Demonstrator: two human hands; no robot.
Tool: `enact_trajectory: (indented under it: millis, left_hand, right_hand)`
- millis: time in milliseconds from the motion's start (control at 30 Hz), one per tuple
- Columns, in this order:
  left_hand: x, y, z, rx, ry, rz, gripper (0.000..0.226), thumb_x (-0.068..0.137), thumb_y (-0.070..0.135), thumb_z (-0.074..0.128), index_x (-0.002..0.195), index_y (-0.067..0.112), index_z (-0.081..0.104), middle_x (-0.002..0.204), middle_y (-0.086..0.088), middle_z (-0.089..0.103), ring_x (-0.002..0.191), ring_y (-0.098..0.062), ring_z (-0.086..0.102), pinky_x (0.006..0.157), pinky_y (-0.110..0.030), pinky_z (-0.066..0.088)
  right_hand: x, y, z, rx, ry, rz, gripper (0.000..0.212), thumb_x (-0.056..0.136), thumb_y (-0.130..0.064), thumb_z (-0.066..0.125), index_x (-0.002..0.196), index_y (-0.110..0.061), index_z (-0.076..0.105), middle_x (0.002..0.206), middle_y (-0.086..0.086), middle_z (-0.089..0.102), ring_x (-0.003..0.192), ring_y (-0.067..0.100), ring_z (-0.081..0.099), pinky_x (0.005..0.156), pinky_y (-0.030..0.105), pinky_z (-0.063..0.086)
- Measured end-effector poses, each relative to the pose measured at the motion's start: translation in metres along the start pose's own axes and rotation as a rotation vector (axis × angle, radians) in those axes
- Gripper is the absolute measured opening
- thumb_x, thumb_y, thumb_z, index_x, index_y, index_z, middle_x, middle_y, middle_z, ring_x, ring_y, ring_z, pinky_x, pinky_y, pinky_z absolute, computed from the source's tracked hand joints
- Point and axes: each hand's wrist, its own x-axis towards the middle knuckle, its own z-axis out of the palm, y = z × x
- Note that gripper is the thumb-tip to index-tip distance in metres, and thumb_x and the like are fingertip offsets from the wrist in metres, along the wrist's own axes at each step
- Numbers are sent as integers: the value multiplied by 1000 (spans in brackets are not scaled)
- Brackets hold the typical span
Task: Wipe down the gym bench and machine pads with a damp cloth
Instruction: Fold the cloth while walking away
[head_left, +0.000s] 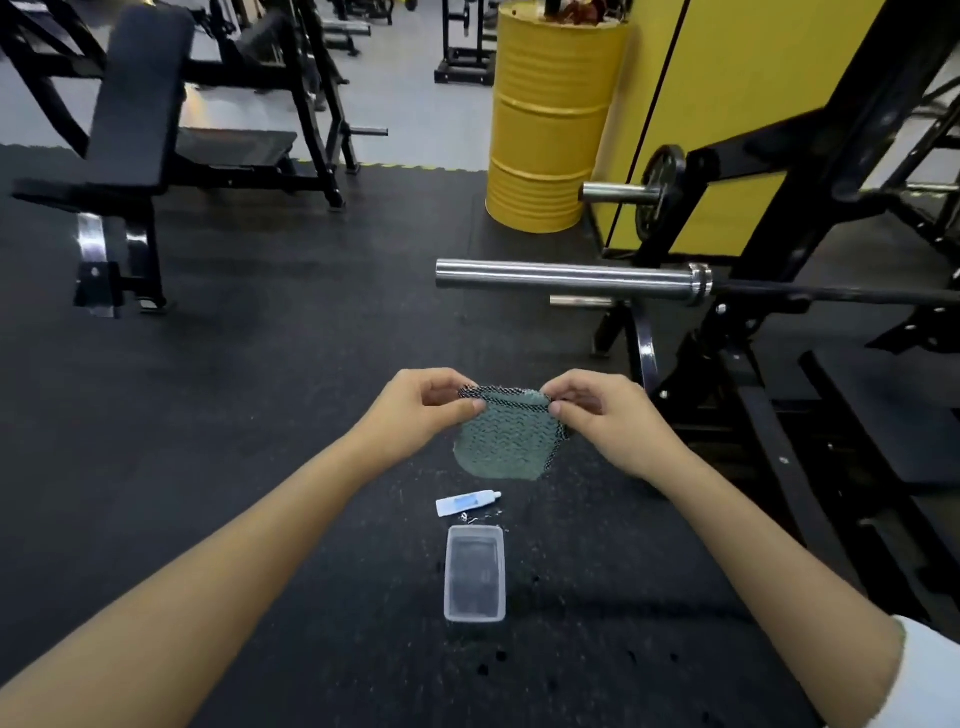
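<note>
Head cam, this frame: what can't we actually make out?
Head view, all:
The cloth: damp or dry unreadable; its top corners are covered by the left hand and right hand.
The tube: label too small.
The clear container: water or empty, cannot tell.
The yellow drum: contents cut off by the top edge.

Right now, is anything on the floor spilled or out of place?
Small dark spots dot the mat near the clear tub, possibly drips. A white tube lies loose beside it. Nothing else stands out.

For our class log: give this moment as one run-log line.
left hand pinches cloth | right hand pinches cloth | bench untouched
</note>
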Motion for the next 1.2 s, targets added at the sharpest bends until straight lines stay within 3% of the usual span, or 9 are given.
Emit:
enact_trajectory:
  millis: [167, 367, 733, 833, 967, 1033, 1200]
  left_hand:
    - [32, -79, 15, 3, -28, -56, 8, 90, 9, 70, 91, 16, 74, 92, 0, 77, 84, -6, 68, 83, -25, 52]
    - [54, -188, 44, -13, -58, -137, 7, 91, 8, 69, 95, 12, 75, 92, 2, 77, 81, -1, 69, 73, -13, 51]
    - [64, -376, 93, -13, -107, -289, 11, 92, 15, 69, 101, 9, 74, 97, -5, 76, 93, -22, 71, 86, -28, 56]
    - [61, -418, 106, -28, -110, -322, 9, 91, 15, 70, 99, 13, 74, 96, -2, 77, 92, -19, 71, 82, -21, 56]
    - [54, -469, 125, -53, -114, -366, 10, 91, 14, 70, 100, 12, 74, 97, -2, 77, 94, -21, 71, 84, -25, 57]
    - [50, -494, 135, -66, -116, -389, 9, 91, 13, 70, 99, 13, 74, 97, -3, 77, 95, -24, 71, 88, -31, 57]
    - [36, -556, 161, -72, -141, -441, 7, 91, 13, 71, 93, 18, 75, 94, -5, 76, 94, -30, 71, 91, -49, 56]
  right_hand:
    - [21, 66, 48, -5, -4, 82, 20, 93, -6, 64, 93, -25, 69, 93, -8, 73, 90, 7, 68, 84, 25, 51]
    - [40, 160, 114, -20, -43, 195, 15, 94, -11, 64, 100, -22, 72, 97, -7, 74, 94, 8, 67, 86, 27, 52]
    - [51, 308, 234, -36, -138, 336, 16, 95, -12, 64, 106, -20, 71, 99, -8, 71, 90, 4, 63, 74, 9, 42]
    - [48, 341, 262, -27, -160, 365, 16, 95, -13, 64, 105, -22, 71, 99, -8, 72, 91, 7, 64, 76, 15, 45]
    - [39, 383, 297, -29, -187, 396, 15, 95, -14, 64, 106, -21, 72, 99, -8, 72, 89, 7, 64, 75, 14, 44]
    - [33, 404, 312, -25, -200, 407, 15, 95, -14, 63, 106, -21, 72, 100, -9, 72, 92, 7, 65, 77, 11, 44]
    - [15, 453, 353, -17, -252, 451, 17, 96, -15, 63, 109, -20, 72, 102, -7, 72, 95, 11, 66, 89, 26, 51]
